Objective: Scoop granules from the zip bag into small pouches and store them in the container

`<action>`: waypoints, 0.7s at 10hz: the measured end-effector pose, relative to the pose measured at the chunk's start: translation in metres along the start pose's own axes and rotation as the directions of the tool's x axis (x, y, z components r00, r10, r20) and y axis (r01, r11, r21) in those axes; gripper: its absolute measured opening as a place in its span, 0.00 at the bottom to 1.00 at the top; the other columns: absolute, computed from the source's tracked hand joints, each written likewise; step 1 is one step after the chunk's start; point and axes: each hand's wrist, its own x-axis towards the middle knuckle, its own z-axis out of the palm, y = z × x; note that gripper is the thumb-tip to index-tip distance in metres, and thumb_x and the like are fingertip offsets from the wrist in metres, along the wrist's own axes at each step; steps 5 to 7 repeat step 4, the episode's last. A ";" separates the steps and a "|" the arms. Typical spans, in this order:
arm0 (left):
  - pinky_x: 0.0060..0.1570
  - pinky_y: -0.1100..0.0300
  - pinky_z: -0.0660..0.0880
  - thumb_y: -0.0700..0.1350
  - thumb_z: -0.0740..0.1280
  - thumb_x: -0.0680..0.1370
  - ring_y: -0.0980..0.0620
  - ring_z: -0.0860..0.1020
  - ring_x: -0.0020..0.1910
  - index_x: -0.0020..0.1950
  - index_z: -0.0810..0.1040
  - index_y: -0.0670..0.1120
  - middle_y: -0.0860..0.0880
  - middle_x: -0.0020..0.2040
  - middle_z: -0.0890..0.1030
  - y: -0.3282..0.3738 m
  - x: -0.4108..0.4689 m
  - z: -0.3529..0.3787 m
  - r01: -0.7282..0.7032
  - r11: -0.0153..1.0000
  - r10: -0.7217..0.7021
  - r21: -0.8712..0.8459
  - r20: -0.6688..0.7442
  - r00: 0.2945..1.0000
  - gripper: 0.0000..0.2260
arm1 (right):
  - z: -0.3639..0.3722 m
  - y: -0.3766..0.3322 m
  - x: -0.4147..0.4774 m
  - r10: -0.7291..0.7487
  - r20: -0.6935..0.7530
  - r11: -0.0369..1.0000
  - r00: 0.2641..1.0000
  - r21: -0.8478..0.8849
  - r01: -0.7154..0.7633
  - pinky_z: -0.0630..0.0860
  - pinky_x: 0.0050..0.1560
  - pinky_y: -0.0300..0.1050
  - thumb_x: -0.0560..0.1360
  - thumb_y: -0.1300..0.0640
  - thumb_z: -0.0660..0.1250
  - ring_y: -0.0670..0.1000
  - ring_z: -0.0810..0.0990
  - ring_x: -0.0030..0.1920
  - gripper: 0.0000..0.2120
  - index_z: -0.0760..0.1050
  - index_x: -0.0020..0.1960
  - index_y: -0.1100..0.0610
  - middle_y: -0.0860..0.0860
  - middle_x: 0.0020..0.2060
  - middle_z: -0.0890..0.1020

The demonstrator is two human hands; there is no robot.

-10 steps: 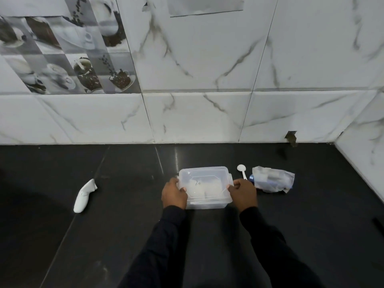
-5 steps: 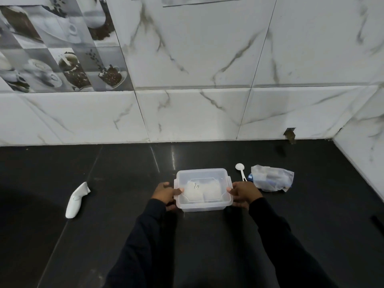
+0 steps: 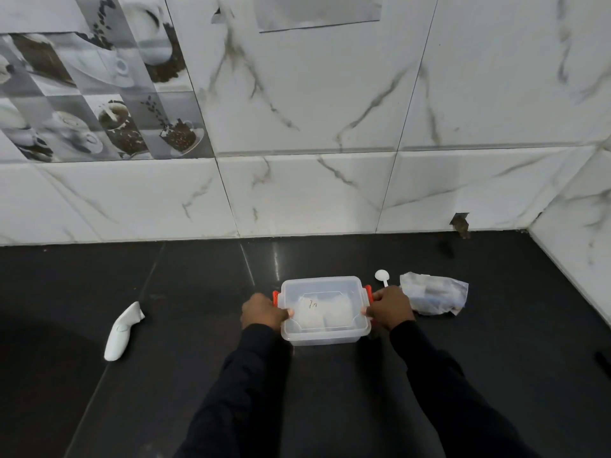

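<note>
A clear plastic container point(image 3: 324, 310) with a clear lid stands on the black countertop point(image 3: 165, 375), near the middle of the scene and in front of the marble-patterned wall tiles point(image 3: 330, 104). Through the lid, white pouches point(image 3: 322, 310) lie inside the container; their number cannot be told. An orange-red latch point(image 3: 275, 296) shows on the left end of the container, and a second latch point(image 3: 367, 290) on the right end. The left hand point(image 3: 263, 310) is closed on the left end of the container, its thumb pressed onto the lid edge just below the latch. The right hand point(image 3: 390, 307) grips the right end in the same way, thumb on the lid edge. Both forearms wear dark sleeves point(image 3: 251, 391). A white plastic spoon point(image 3: 382, 278) lies on the countertop just beyond the right hand, bowl toward the wall, its handle partly hidden by the hand. The zip bag point(image 3: 433, 293), crumpled and translucent, lies flat to the right of the spoon and just beside the right hand. Well apart to the left, a white handheld device point(image 3: 123, 332) lies on the countertop. A panel of coffee-cup picture tiles point(image 3: 96, 94) fills the far left of the wall.
</note>
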 end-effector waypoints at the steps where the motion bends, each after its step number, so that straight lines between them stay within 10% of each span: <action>1: 0.40 0.56 0.77 0.50 0.79 0.67 0.43 0.82 0.40 0.37 0.78 0.42 0.43 0.41 0.83 0.006 -0.005 0.004 -0.066 0.989 0.076 0.135 -0.072 0.994 0.15 | 0.004 -0.002 0.000 -0.035 -0.026 0.999 0.999 -0.036 0.034 0.83 0.44 0.47 0.68 0.66 0.74 0.54 0.84 0.38 0.03 0.82 0.39 0.66 0.58 0.35 0.84; 3: 0.39 0.56 0.72 0.48 0.74 0.70 0.43 0.79 0.40 0.40 0.78 0.41 0.42 0.43 0.83 0.012 -0.009 0.005 -0.102 0.966 0.131 0.237 -0.111 0.985 0.11 | 0.014 -0.006 -0.005 -0.157 -0.133 0.976 0.979 -0.172 0.133 0.65 0.31 0.40 0.67 0.67 0.64 0.51 0.70 0.31 0.13 0.65 0.28 0.57 0.51 0.28 0.70; 7: 0.41 0.57 0.73 0.47 0.73 0.72 0.43 0.79 0.41 0.42 0.79 0.41 0.42 0.45 0.83 0.010 -0.012 0.004 -0.117 0.970 0.139 0.214 -0.094 0.986 0.09 | 0.017 -0.005 -0.008 -0.173 -0.132 0.973 0.976 -0.179 0.149 0.78 0.41 0.47 0.69 0.66 0.65 0.54 0.76 0.38 0.07 0.71 0.34 0.59 0.55 0.36 0.76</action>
